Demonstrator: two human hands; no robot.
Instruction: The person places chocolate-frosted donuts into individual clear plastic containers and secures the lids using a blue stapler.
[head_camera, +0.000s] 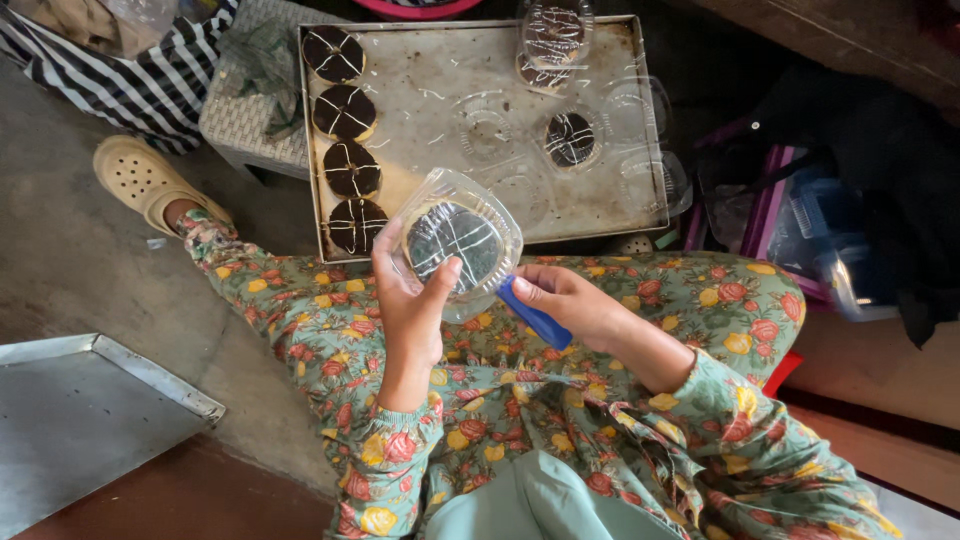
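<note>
Grey concrete floor lay under you, and before your knees sat a large metal baking tray (440, 100) with four chocolate-glazed doughnuts (346, 112) lined along its left edge and empty clear plastic cups (630, 110) scattered toward its right edge. Just past the tray's near edge, above your flowered lap, your left hand (412, 312) was closed around a clear plastic container (460, 240) holding one glazed doughnut. Your right hand (570, 300) pinched a small blue tool (535, 318) touching the container's rim.

My left grip (410, 300) holds a clear, glossy plastic box (458, 243); my right (560, 298) a smooth blue plastic tool (535, 318). The tray (440, 95) is dull, smeared metal. My trousers (600, 400) are matt floral cloth.
</note>
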